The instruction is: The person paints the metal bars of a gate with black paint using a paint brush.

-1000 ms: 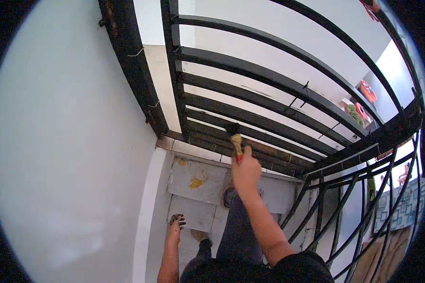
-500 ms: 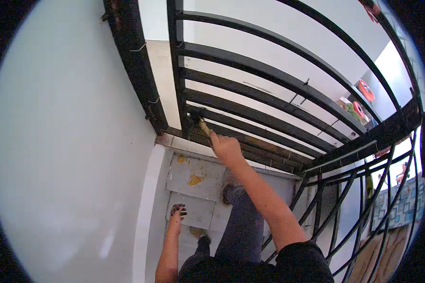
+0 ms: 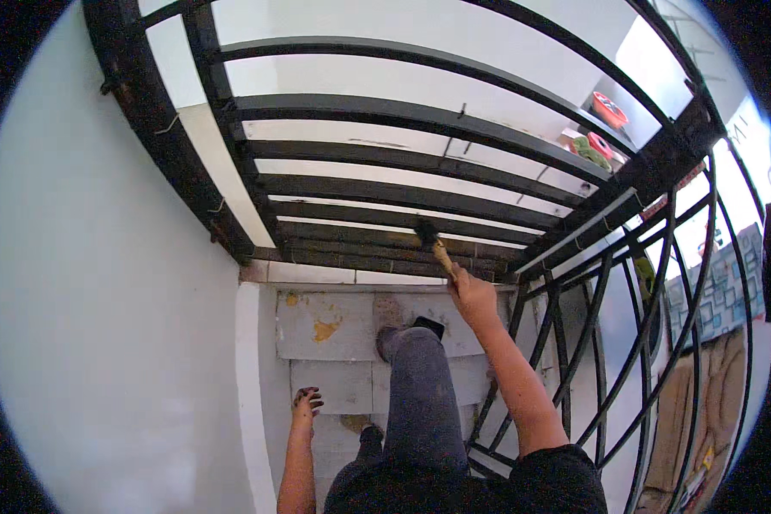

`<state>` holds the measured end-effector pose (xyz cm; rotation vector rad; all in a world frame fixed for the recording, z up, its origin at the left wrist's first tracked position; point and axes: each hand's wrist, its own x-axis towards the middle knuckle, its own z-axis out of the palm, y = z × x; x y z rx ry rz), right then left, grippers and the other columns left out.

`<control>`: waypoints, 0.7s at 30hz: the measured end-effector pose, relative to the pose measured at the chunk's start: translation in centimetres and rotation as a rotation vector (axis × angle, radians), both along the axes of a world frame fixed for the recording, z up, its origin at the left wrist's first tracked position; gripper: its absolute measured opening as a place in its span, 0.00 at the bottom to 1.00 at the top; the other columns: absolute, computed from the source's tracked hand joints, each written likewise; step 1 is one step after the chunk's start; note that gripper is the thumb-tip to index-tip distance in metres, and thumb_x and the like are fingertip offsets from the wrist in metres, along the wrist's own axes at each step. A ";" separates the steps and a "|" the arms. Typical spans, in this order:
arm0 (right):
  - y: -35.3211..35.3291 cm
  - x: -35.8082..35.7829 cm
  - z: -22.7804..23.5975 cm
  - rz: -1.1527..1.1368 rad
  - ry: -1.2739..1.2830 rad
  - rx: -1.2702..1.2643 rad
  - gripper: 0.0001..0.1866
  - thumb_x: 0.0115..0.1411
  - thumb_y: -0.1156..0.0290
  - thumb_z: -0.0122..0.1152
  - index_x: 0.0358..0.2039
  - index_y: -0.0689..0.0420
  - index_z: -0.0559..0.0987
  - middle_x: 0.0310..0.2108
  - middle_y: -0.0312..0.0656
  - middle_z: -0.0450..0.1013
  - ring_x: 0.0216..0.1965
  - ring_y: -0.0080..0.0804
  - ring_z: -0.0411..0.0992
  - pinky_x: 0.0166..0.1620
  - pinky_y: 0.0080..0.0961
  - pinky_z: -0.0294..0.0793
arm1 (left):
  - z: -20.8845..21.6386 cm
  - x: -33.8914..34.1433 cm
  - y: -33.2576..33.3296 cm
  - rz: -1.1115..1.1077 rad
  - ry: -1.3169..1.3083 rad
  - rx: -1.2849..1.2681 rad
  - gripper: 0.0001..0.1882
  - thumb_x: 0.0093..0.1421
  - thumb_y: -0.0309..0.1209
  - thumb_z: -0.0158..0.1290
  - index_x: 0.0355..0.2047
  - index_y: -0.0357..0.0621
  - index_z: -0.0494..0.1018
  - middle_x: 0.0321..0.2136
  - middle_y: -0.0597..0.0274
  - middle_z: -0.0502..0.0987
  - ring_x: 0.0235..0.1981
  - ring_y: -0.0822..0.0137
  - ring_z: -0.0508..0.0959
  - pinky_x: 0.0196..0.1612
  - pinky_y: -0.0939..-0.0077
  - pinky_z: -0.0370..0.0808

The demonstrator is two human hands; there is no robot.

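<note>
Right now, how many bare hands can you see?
2: the left hand hangs over the grey steps, and the right hand holds a paintbrush at the black railing.

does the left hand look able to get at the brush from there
Probably yes, if lifted up and across: the left hand looks empty, and nothing visible stands between it and the brush, though the right hand has hold of it.

White wall (image 3: 120, 325) beside grey tiled floor (image 3: 347, 385)

Grey slab floor (image 3: 330, 385) is showing yellow stains (image 3: 325, 331); black object (image 3: 430, 326), kind unclear, is lying beside the person's forward foot (image 3: 387, 343).
</note>
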<state>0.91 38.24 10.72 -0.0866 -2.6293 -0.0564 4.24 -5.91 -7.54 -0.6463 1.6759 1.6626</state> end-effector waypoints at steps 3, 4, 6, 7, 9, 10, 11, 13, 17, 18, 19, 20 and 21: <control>2.5 2.4 0.2 -0.082 0.008 0.020 0.18 0.53 0.69 0.65 0.44 0.58 0.74 0.21 0.44 0.74 0.21 0.42 0.74 0.23 0.36 0.73 | 0.9 -0.4 1.5 -0.044 0.075 0.015 0.14 0.62 0.42 0.49 0.43 0.52 0.74 0.36 0.66 0.78 0.35 0.70 0.77 0.39 0.71 0.67; 3.4 3.1 0.1 -0.108 -0.004 0.040 0.18 0.54 0.69 0.65 0.44 0.58 0.74 0.21 0.44 0.74 0.21 0.42 0.74 0.23 0.36 0.73 | 1.2 -0.7 2.2 -0.056 0.079 0.017 0.14 0.62 0.42 0.49 0.43 0.52 0.74 0.36 0.66 0.78 0.35 0.70 0.77 0.39 0.71 0.67; 4.5 4.3 0.3 -0.131 0.016 0.033 0.18 0.54 0.69 0.65 0.45 0.57 0.73 0.21 0.44 0.74 0.21 0.42 0.74 0.23 0.36 0.73 | 1.5 -1.0 3.3 -0.087 0.094 0.010 0.13 0.63 0.42 0.48 0.43 0.52 0.74 0.37 0.65 0.78 0.35 0.69 0.77 0.38 0.70 0.68; 5.0 4.9 0.3 -0.145 0.031 0.026 0.19 0.54 0.68 0.65 0.45 0.57 0.73 0.21 0.44 0.74 0.21 0.42 0.74 0.23 0.36 0.73 | 1.7 -0.9 3.6 -0.098 0.098 0.010 0.13 0.63 0.42 0.48 0.43 0.52 0.74 0.37 0.65 0.78 0.35 0.69 0.77 0.38 0.70 0.68; 6.3 6.1 0.0 -0.200 0.026 0.004 0.20 0.54 0.68 0.65 0.46 0.57 0.73 0.21 0.44 0.74 0.21 0.42 0.74 0.24 0.36 0.73 | 1.7 -0.7 4.4 -0.103 0.102 0.024 0.14 0.63 0.43 0.48 0.43 0.52 0.74 0.38 0.65 0.78 0.35 0.68 0.77 0.38 0.71 0.68; 6.9 6.8 -0.2 -0.242 0.016 -0.020 0.20 0.54 0.67 0.65 0.47 0.57 0.73 0.21 0.43 0.73 0.21 0.42 0.74 0.24 0.36 0.73 | 1.7 -0.6 4.7 -0.117 0.107 0.026 0.14 0.63 0.43 0.48 0.43 0.52 0.74 0.38 0.65 0.78 0.35 0.68 0.77 0.38 0.71 0.68; 7.3 7.3 -0.2 -0.253 0.022 -0.022 0.20 0.54 0.67 0.65 0.47 0.57 0.73 0.21 0.43 0.73 0.21 0.42 0.74 0.24 0.36 0.73 | 1.5 -0.3 4.8 -0.125 0.078 0.015 0.14 0.63 0.43 0.48 0.43 0.52 0.74 0.37 0.65 0.78 0.35 0.68 0.77 0.38 0.71 0.68; 8.2 8.3 -0.3 -0.347 0.013 -0.057 0.19 0.55 0.67 0.65 0.46 0.57 0.72 0.22 0.45 0.74 0.22 0.44 0.75 0.25 0.37 0.73 | 1.1 0.3 4.8 -0.144 0.053 0.001 0.14 0.63 0.43 0.48 0.43 0.53 0.74 0.37 0.65 0.78 0.35 0.68 0.77 0.38 0.70 0.68; 9.6 10.3 -0.4 -0.439 0.096 -0.145 0.18 0.56 0.68 0.64 0.45 0.58 0.72 0.24 0.48 0.75 0.24 0.47 0.76 0.25 0.39 0.73 | 1.1 1.0 5.1 -0.176 0.026 -0.006 0.12 0.64 0.42 0.47 0.43 0.54 0.73 0.38 0.65 0.78 0.36 0.68 0.77 0.38 0.69 0.68; 9.7 10.5 -0.2 -0.523 0.084 -0.203 0.18 0.56 0.68 0.64 0.45 0.58 0.71 0.25 0.49 0.76 0.25 0.48 0.76 0.26 0.40 0.73 | 1.1 1.0 5.0 -0.184 0.033 -0.035 0.15 0.63 0.44 0.47 0.45 0.53 0.73 0.38 0.64 0.78 0.36 0.67 0.78 0.38 0.68 0.69; 9.7 10.6 -0.1 -0.606 0.070 -0.261 0.17 0.57 0.68 0.63 0.45 0.58 0.71 0.27 0.50 0.76 0.27 0.50 0.76 0.27 0.41 0.73 | 1.1 1.0 5.0 -0.191 0.039 -0.065 0.18 0.62 0.46 0.47 0.47 0.53 0.73 0.39 0.63 0.78 0.36 0.66 0.78 0.38 0.68 0.69; 9.9 10.9 -0.4 -0.619 0.072 -0.266 0.17 0.57 0.68 0.63 0.45 0.58 0.71 0.27 0.50 0.76 0.27 0.50 0.76 0.27 0.41 0.73 | 1.2 0.8 5.0 -0.204 0.040 -0.069 0.18 0.62 0.46 0.47 0.47 0.53 0.73 0.39 0.63 0.78 0.36 0.66 0.78 0.38 0.68 0.69; 10.1 11.2 -0.8 -0.665 0.185 -0.312 0.16 0.58 0.65 0.62 0.43 0.57 0.71 0.25 0.51 0.76 0.26 0.52 0.75 0.27 0.43 0.73 | 1.3 0.6 5.1 -0.196 0.049 -0.053 0.15 0.63 0.44 0.47 0.45 0.53 0.73 0.38 0.64 0.78 0.35 0.67 0.78 0.37 0.69 0.69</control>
